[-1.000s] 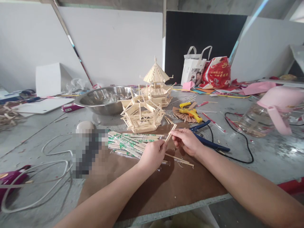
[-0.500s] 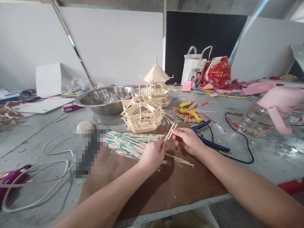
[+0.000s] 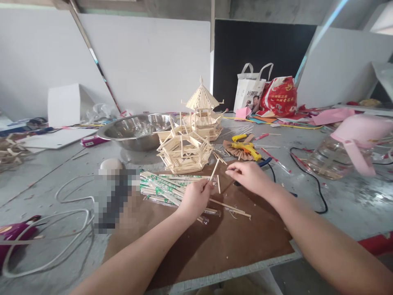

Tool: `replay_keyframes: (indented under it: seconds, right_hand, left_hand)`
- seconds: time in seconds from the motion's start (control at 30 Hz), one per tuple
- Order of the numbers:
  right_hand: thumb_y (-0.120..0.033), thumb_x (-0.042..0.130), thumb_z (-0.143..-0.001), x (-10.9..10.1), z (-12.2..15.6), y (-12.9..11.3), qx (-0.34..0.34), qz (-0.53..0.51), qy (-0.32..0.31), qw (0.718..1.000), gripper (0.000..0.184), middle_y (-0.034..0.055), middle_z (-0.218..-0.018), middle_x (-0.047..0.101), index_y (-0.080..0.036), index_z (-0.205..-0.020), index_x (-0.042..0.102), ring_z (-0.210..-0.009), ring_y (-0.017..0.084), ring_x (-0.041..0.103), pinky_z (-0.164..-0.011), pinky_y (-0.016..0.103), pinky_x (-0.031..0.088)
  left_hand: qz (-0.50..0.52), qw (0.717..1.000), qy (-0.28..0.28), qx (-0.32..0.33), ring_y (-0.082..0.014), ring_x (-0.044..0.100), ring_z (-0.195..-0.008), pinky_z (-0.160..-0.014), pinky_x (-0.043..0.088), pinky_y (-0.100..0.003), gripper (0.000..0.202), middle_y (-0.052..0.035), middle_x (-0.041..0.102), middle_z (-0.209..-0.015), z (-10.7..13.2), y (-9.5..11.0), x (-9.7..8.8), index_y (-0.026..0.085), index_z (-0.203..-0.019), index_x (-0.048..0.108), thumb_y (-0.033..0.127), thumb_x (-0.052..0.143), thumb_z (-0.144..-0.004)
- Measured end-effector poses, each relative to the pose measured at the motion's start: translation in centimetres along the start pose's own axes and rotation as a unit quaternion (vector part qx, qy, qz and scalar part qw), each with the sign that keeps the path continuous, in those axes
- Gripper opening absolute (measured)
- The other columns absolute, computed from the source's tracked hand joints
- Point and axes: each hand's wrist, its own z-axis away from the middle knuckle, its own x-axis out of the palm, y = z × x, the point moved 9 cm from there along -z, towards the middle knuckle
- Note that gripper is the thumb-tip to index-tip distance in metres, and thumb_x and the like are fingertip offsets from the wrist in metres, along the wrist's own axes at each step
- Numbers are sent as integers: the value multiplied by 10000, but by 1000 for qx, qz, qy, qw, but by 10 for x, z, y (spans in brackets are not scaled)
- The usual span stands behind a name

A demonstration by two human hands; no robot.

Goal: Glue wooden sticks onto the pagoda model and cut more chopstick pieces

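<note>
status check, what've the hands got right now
Left hand pinching one bamboo stick, tilted up. Right hand palm down over blue pliers, grip unclear. Short stick loose between hands.

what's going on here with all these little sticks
A person works with bare hands over brown cardboard. The left hand pinches a thin wooden stick, tilted up. The right hand lies over the blue pliers; whether its grip is shut on them is unclear. A short cut piece lies between the hands, with wrapped chopsticks to the left and a stick-built pavilion behind.
</note>
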Motion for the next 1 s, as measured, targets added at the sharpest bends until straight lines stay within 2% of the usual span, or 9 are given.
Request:
replay_keyframes:
  seconds: [0.1,0.2,0.27,0.37,0.5,0.63,0.77,0.87,1.0]
  right_hand:
    - [-478,479,-683,-18,1,21,23,122,-71,990,450,57,-971,612,-230,-1054,534,-846,212,566,-721,312,408]
    - [-490,596,-539,-15,10,46,11,216,-173,961,801,114,-1285,360,-177,-1239,367,-1158,284,326,-914,392,279]
    - [-485,632,-469,-7,17,67,33,259,-228,938,979,142,-1347,222,-138,-1298,247,-1217,309,194,-962,459,161]
    - [-476,639,-445,4,24,89,46,270,-281,920,1069,160,-1367,126,-101,-1320,152,-1236,313,116,-975,481,82]
    - [-446,624,-482,9,21,95,15,232,-295,927,1029,161,-1365,141,-80,-1319,151,-1238,297,125,-982,427,136]
    - [-373,595,-528,4,16,84,-36,220,-250,942,834,151,-1275,348,-124,-1266,299,-1159,280,318,-954,388,217]
    - [-250,531,-568,-6,18,83,-5,244,-201,949,548,111,-1032,538,-181,-1108,472,-945,247,501,-807,340,357]
    - [-211,489,-588,-15,22,77,13,242,-170,955,467,95,-960,561,-189,-1054,507,-881,230,526,-750,310,377]
    - [-217,448,-639,-21,26,56,0,178,-131,975,474,85,-1042,555,-192,-1111,486,-928,220,512,-782,304,369]
  left_hand:
    - [24,1000,0,1,-84,377,-386,-440,277,-191,297,48,429,-392,0,-2,0,164,-583,514,344,346,-749]
    - [39,999,2,8,-78,368,-373,-432,280,-188,288,50,431,-387,0,-1,0,163,-595,514,342,350,-750]
    - [49,999,1,9,-77,364,-364,-428,284,-187,297,52,426,-380,1,1,-1,162,-593,514,351,351,-753]
    - [71,997,-9,13,-74,359,-355,-423,293,-186,306,56,419,-376,2,4,0,160,-596,514,369,357,-756]
    - [104,994,-18,12,-66,353,-341,-412,301,-180,302,63,406,-376,2,3,2,159,-606,503,372,356,-762]
    - [129,991,-19,4,-62,351,-326,-395,298,-175,292,68,402,-370,2,0,3,160,-634,508,381,366,-761]
    - [150,989,-16,1,-57,333,-313,-375,283,-172,301,71,393,-361,2,1,0,157,-630,504,396,373,-759]
    - [182,983,-20,2,-53,324,-316,-370,279,-170,298,75,383,-366,3,5,-1,156,-641,500,406,386,-756]
    - [225,974,-29,15,-46,326,-326,-360,259,-164,296,74,387,-388,6,10,-1,152,-666,502,416,402,-755]
